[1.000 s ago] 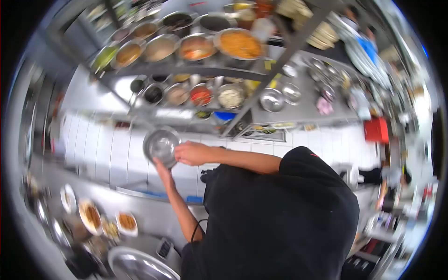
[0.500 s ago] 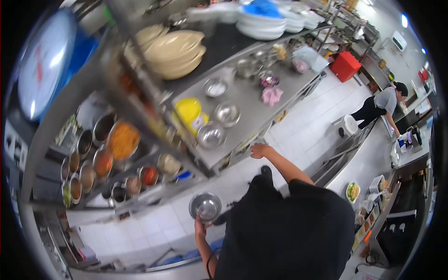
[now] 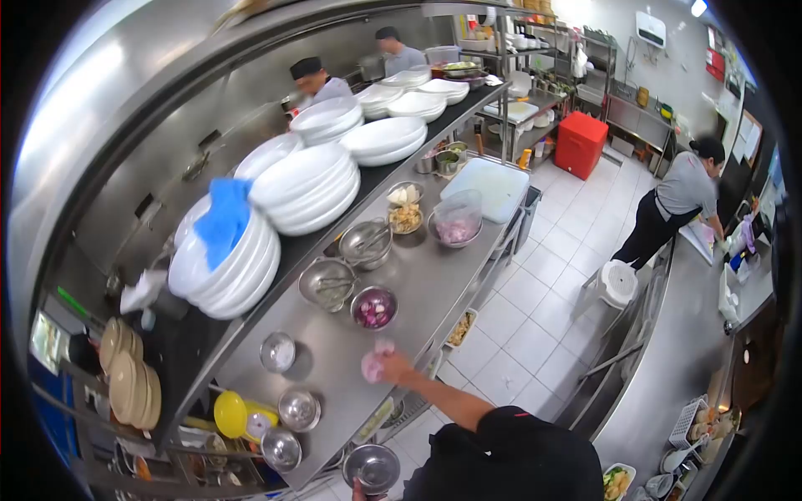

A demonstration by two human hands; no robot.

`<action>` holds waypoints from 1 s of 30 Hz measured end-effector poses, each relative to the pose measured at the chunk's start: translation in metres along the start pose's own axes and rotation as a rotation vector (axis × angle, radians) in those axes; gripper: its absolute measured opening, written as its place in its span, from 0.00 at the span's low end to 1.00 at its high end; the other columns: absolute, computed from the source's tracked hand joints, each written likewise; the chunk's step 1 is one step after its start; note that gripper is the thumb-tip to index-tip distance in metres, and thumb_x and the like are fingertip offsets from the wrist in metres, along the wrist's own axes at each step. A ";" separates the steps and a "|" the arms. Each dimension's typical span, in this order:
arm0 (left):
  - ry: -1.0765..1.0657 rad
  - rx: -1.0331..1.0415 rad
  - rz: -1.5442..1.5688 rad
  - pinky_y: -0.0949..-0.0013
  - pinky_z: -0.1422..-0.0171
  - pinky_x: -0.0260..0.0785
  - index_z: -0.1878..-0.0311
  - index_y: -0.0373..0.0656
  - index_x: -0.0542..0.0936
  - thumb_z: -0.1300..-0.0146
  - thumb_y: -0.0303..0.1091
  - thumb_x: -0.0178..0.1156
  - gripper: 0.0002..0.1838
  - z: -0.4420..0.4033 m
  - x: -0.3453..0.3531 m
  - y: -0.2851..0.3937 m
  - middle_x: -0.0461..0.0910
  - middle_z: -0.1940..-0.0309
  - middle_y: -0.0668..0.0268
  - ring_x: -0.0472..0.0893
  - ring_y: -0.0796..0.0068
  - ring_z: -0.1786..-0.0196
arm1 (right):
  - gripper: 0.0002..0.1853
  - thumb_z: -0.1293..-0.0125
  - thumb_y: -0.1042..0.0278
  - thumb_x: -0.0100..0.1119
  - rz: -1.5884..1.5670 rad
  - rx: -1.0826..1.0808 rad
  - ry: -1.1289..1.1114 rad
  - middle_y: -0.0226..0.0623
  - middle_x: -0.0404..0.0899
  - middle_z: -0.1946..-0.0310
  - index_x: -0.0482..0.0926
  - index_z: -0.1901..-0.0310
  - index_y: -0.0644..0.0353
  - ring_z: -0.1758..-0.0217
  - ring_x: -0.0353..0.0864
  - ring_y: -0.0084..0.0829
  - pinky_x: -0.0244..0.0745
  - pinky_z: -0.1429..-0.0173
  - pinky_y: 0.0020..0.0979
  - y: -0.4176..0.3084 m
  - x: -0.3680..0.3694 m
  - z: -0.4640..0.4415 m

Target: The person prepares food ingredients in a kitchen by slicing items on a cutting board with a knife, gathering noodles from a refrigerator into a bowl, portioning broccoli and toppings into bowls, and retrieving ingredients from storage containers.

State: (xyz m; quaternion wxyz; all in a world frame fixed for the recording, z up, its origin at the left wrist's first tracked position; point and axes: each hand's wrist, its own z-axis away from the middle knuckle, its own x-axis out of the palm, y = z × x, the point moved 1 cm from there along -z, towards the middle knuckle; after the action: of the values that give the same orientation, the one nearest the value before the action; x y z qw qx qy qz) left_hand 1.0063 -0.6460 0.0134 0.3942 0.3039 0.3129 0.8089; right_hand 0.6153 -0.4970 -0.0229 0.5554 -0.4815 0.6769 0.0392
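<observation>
At the bottom edge, my left hand grips the rim of an empty steel mixing bowl, held beside the counter. My right hand reaches over the steel counter, with its fingers closed on a crumpled pink bundle; whether this is cloth or a plastic bag I cannot tell. Just beyond it sits a bowl of cut purple onions. Two metal bowls with utensils, a whisk bowl and a deeper bowl, stand behind. A small bowl of white contents is farther left.
Stacked white plates and a blue cloth line the upper shelf. A yellow container stands near metal bowls. Rightward are a white cutting board, red box, white stool and a co-worker.
My view has swung toward the far end of the counter. My right hand has moved from beside the counter onto the pink bundle. The steel bowl stays in my left hand.
</observation>
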 end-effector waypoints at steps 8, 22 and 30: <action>0.276 0.435 -0.582 0.58 0.40 0.73 0.31 0.34 0.63 0.24 0.55 0.42 0.33 -0.046 0.076 0.070 0.73 0.38 0.50 0.76 0.56 0.38 | 0.27 0.48 0.66 0.63 -0.526 -0.417 -0.127 0.43 0.69 0.44 0.71 0.44 0.58 0.37 0.64 0.46 0.62 0.35 0.48 -0.143 -0.064 0.070; 0.489 0.416 -0.442 0.56 0.39 0.68 0.28 0.37 0.61 0.26 0.60 0.45 0.38 -0.059 -0.012 0.115 0.71 0.37 0.55 0.73 0.60 0.39 | 0.19 0.40 0.56 0.54 -0.705 -0.630 -1.301 0.50 0.83 0.69 0.83 0.66 0.67 0.68 0.79 0.39 0.74 0.61 0.45 -0.146 -0.097 0.037; 0.610 0.527 0.339 0.50 0.44 0.69 0.25 0.51 0.59 0.31 0.69 0.45 0.40 0.062 -0.019 0.095 0.69 0.33 0.60 0.73 0.60 0.36 | 0.17 0.36 0.53 0.57 -0.340 -0.184 -0.473 0.48 0.83 0.66 0.81 0.54 0.56 0.63 0.82 0.50 0.78 0.58 0.47 -0.148 -0.122 -0.038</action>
State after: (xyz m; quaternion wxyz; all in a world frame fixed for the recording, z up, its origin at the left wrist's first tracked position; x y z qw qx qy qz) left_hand 1.0190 -0.6925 0.1176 0.0545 0.1882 0.5564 0.8075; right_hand 0.6813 -0.5242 0.1591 0.6502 -0.6136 0.4322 0.1176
